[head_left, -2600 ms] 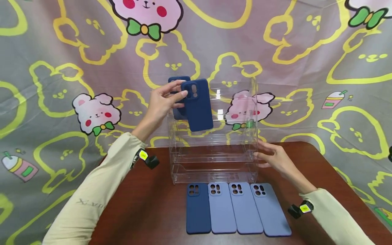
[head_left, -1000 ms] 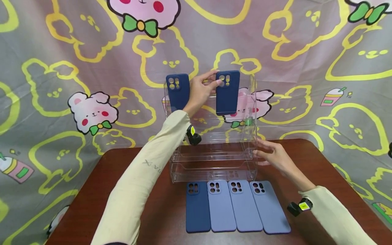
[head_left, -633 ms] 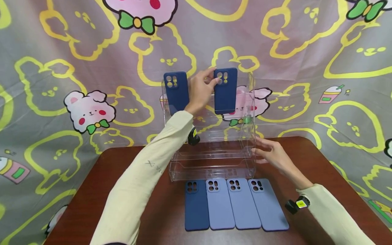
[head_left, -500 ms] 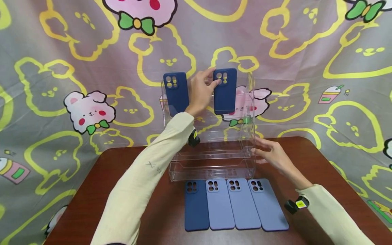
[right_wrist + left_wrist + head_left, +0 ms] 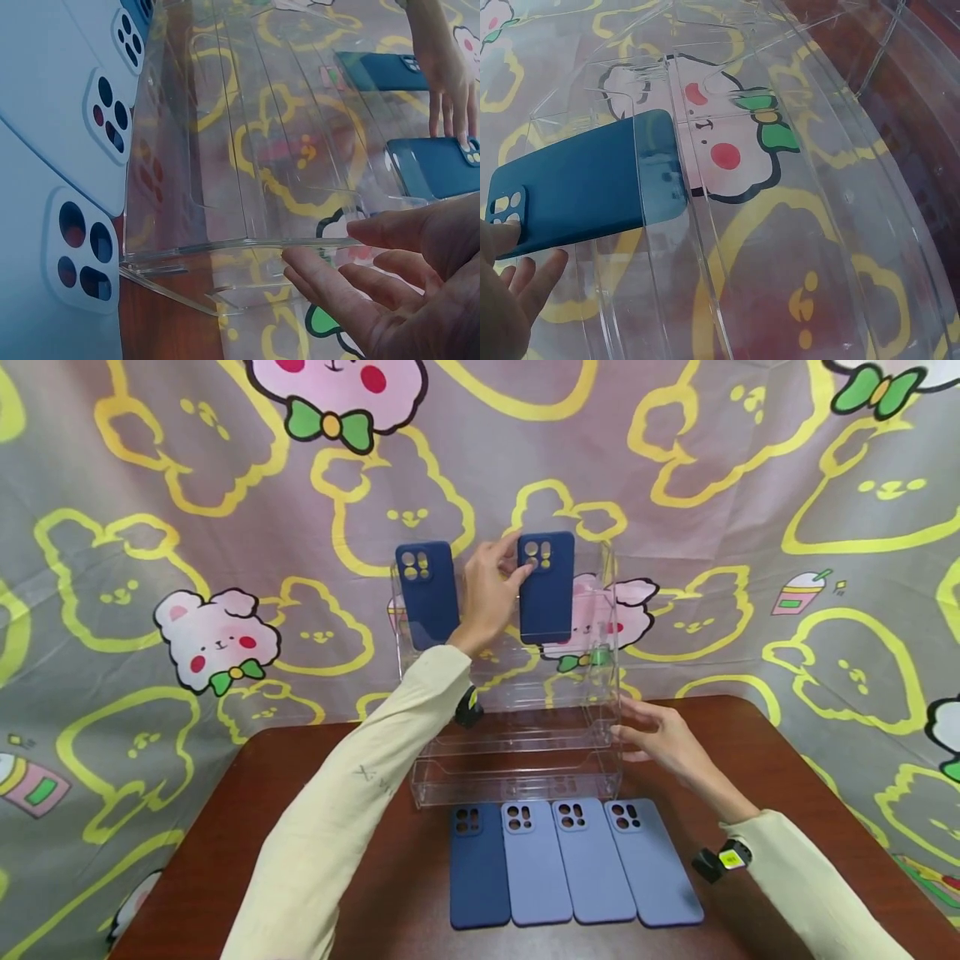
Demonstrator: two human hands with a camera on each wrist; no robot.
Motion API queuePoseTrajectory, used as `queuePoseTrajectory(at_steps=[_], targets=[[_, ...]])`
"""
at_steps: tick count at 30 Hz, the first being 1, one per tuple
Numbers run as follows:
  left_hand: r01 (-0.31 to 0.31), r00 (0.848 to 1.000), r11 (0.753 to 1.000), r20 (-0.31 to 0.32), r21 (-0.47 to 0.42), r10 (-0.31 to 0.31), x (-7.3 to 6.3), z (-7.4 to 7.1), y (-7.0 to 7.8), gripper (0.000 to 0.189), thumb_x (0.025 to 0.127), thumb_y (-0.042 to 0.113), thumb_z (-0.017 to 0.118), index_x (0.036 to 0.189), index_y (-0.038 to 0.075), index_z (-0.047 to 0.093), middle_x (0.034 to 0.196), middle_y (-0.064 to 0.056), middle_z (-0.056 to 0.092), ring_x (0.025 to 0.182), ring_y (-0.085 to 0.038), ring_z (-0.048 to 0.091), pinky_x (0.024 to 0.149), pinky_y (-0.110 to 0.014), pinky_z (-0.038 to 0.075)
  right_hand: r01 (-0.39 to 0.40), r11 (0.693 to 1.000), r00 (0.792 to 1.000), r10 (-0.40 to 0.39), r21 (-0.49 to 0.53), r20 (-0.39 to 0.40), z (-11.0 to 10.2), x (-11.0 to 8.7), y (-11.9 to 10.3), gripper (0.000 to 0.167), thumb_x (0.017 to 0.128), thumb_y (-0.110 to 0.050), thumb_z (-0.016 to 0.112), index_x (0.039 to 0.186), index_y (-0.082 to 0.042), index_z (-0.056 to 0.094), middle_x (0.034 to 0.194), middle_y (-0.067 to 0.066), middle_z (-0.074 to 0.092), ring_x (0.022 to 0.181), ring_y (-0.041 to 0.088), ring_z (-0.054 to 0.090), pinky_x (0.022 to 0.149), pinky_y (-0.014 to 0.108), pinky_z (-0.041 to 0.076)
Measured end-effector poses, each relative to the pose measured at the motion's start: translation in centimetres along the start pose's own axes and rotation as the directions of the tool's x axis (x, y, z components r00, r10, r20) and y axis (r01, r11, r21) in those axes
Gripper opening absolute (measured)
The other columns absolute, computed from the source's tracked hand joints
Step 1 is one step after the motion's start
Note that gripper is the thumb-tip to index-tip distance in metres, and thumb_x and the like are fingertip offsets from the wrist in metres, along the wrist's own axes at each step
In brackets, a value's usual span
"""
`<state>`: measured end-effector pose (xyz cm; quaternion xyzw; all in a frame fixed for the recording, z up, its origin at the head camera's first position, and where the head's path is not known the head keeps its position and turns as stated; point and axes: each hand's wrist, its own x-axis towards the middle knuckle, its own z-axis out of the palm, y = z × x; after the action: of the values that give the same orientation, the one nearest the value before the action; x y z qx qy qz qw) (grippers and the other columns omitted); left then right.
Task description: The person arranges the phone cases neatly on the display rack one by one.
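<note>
Your head view is evenly lit and sharp; both wrist views are dimmer and hazier.
You get a soft sheen on the table (image 5: pixel 570 943) toward 6 o'clock, shadow toward 4, and thin glare along the clear rack (image 5: pixel 487 791).

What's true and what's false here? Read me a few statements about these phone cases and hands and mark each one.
1. Four phone cases lie side by side on the table. True.
2. All four are dark blue. False: only the leftmost case is; the other three are paler.
3. The left hand pinches a raised dark blue case. True.
4. Another dark blue case stands in the upper part of the clear rack. True.
5. Both hands hold pale cases. False: neither does.
</note>
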<state>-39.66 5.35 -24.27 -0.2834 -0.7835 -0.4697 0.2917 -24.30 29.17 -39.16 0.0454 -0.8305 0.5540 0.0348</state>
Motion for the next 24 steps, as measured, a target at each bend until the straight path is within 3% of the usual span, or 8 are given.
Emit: queuePoseTrajectory(at_steps=[7,15,21,24], targets=[[0.000,0.999,1.000,-0.040,-0.022,0.000,-0.3,-0.8,-0.2,0.042,0.098,0.008,0.074,0.139,0.001,0.066,0.118,-0.021,0.067,0.103,-0.030,0.071,0.090,-0.039,0.060,-0.012,1.000,1.000,0.012,-0.002,-0.005,0.0,0.1,0.0,0.061,0.103,-0.005,0.066,0.159,-0.001,0.041,0.159,0.029,0.043,0.106,0.032,0.074,0.076,0.039,0.066],[-0.020,0.999,0.990,-0.053,-0.140,0.012,-0.8,-2.7,-0.3,0.034,0.097,0.002,0.071,0.130,-0.003,0.070,0.114,-0.023,0.069,0.099,-0.031,0.072,0.089,-0.039,0.061,-0.007,1.000,1.000,0.007,-0.012,-0.017,0.3,0.2,-0.1,0.061,0.102,-0.004,0.066,0.159,-0.002,0.042,0.156,0.029,0.047,0.106,0.034,0.074,0.074,0.039,0.066],[-0.053,0.998,0.986,-0.024,-0.156,0.050,-1.9,-4.0,-0.1,0.031,0.097,0.003,0.072,0.127,-0.004,0.071,0.111,-0.024,0.071,0.098,-0.031,0.073,0.091,-0.040,0.061,-0.007,1.000,1.000,0.007,-0.001,-0.023,0.4,0.1,-0.3,0.062,0.102,-0.003,0.066,0.159,-0.002,0.041,0.150,0.033,0.050,0.105,0.032,0.074,0.074,0.040,0.066],[-0.035,0.999,0.986,-0.015,-0.164,0.033,-2.5,-4.4,-0.2,0.030,0.097,0.003,0.072,0.127,-0.003,0.071,0.112,-0.022,0.070,0.100,-0.029,0.073,0.089,-0.036,0.062,-0.011,1.000,1.000,0.011,0.009,-0.023,0.4,0.1,-0.3,0.062,0.103,-0.003,0.065,0.160,-0.001,0.039,0.149,0.034,0.051,0.103,0.029,0.075,0.074,0.040,0.067]])
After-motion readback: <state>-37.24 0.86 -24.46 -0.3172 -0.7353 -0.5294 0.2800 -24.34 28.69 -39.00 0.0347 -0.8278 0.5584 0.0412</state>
